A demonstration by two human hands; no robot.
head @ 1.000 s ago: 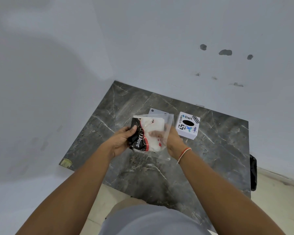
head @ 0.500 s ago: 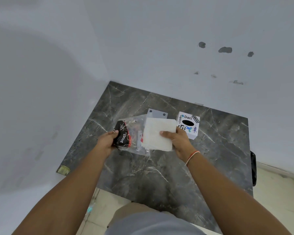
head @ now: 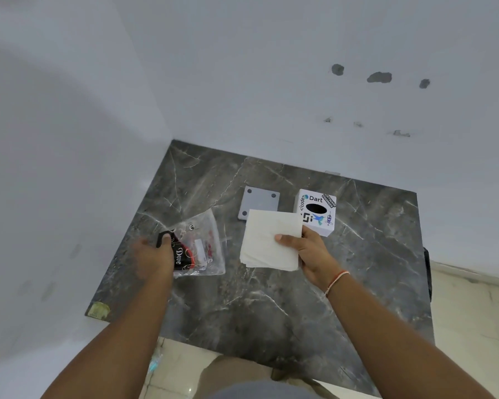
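My left hand [head: 153, 256] grips the left end of a clear plastic packet [head: 200, 249] with a black and red "Dove" label, low over the left part of the dark marble tabletop [head: 271, 312]. My right hand [head: 307, 251] pinches a stack of folded white tissues [head: 267, 240] by its right edge, thumb on top, held just above the table's middle. The tissues are outside the packet and well to its right.
A white sticker-covered box [head: 316, 211] with a black oval opening stands behind my right hand. A grey square plate [head: 258, 203] with corner holes lies flat behind the tissues. White walls enclose the table at the back and left. A yellowish sticker [head: 100, 309] marks the front-left corner.
The tissues came out of the packet in my right hand. My left hand carried the packet leftward, so the two hands have moved apart.
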